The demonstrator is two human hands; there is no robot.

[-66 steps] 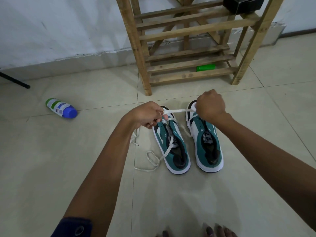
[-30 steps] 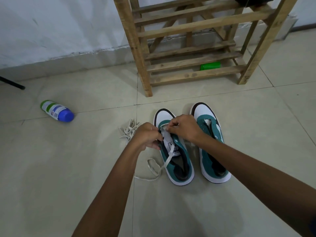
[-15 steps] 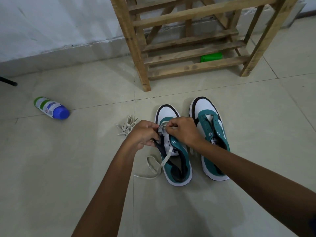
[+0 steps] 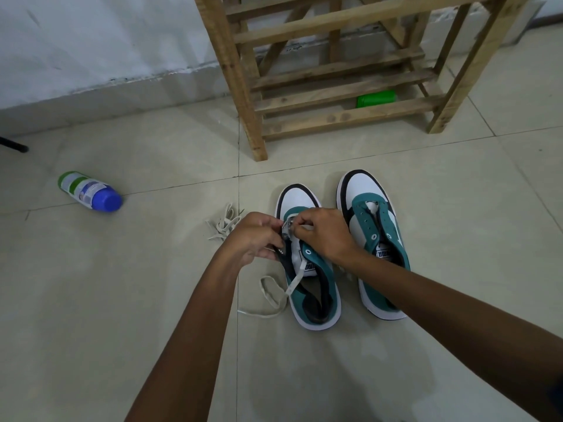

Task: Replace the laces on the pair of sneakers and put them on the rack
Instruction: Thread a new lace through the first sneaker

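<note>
Two white and teal sneakers stand side by side on the tiled floor, toes toward the wooden rack (image 4: 243,95). Over the front eyelets of the left sneaker (image 4: 316,300) my left hand (image 4: 254,239) and my right hand (image 4: 323,234) both pinch a white lace (image 4: 274,295). The lace runs down the tongue and loops onto the floor to the left. The right sneaker (image 4: 377,226) has bare eyelets and no lace. A bundle of loose laces (image 4: 222,225) lies on the floor just left of my left hand.
A bottle with a blue cap (image 4: 90,191) lies on its side at the left. A green bottle (image 4: 376,98) lies under the rack's lowest shelf. A white wall (image 4: 91,50) runs behind. A dark leg (image 4: 13,145) pokes in at far left.
Both hands came down from stretching the lace above the toes and now meet at the left sneaker's front eyelets. The view has dipped and shifted slightly.
</note>
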